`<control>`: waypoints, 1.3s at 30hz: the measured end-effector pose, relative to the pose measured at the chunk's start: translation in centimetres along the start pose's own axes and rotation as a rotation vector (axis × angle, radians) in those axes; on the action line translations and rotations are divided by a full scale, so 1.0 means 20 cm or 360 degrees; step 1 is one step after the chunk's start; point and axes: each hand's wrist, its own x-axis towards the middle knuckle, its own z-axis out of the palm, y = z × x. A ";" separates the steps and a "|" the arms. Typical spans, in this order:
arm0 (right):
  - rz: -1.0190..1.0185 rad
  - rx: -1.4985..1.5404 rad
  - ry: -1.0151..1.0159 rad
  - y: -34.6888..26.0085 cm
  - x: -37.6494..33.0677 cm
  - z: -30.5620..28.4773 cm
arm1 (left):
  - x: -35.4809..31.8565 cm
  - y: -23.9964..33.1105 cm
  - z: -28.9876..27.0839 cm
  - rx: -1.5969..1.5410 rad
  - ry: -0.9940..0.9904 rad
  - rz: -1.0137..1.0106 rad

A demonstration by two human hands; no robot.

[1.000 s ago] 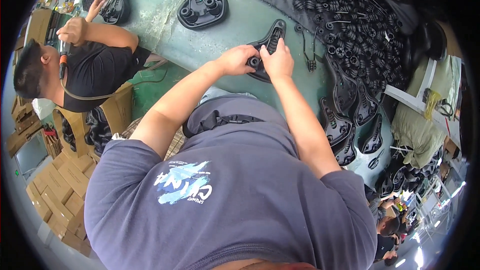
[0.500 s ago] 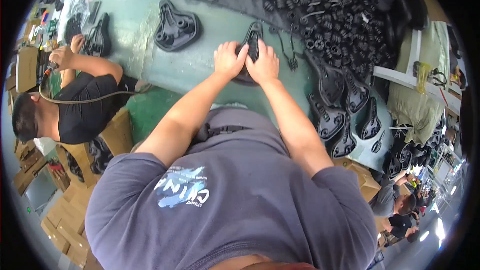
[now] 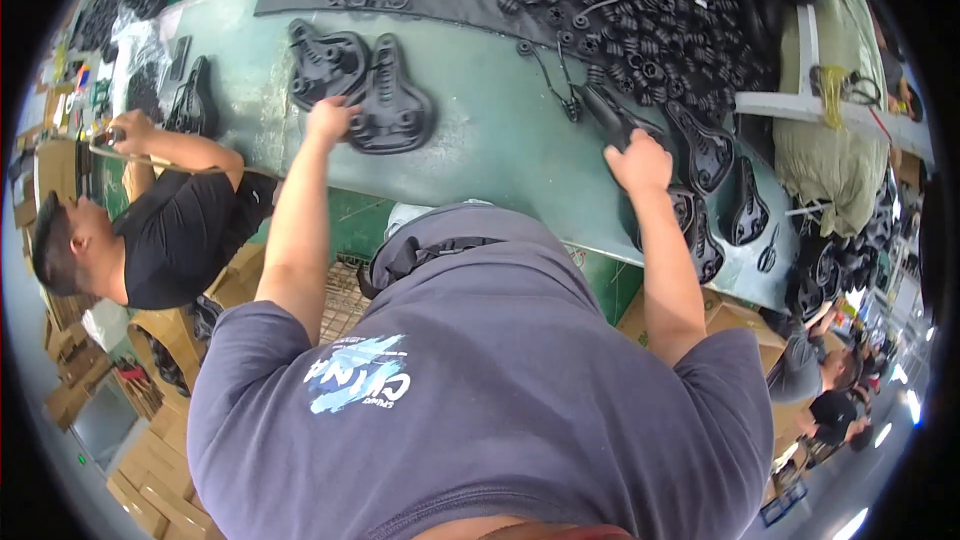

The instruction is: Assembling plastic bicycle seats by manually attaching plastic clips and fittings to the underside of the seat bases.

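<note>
Bike seat: black (image 3: pixel 606 112), smooth side up, on the right of the green table (image 3: pixel 500 162).
Right hand (image 3: pixel 642 162): arm stretched forward, fingers closed on the seat's near end.
Paired seats (image 3: pixel 396 100): underside up, round parts in place; these look done.
Left hand (image 3: pixel 331 122): reaching out, fingers at their near edge; cannot tell if gripping.
Other seats (image 3: pixel 703 148): several at right, seemingly left to do.
Loose parts (image 3: pixel 640 15): heaped beyond.

Assembly workshop with heaped black parts (image 3: pixel 640 45), bicycle saddles (image 3: pixel 392 100), cardboard boxes (image 3: pixel 158 470).
</note>
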 end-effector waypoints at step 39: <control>-0.0619 0.0079 -0.0295 -0.14 0.69 0.39 | -0.55 0.76 0.51 0.0490 -0.0404 0.0837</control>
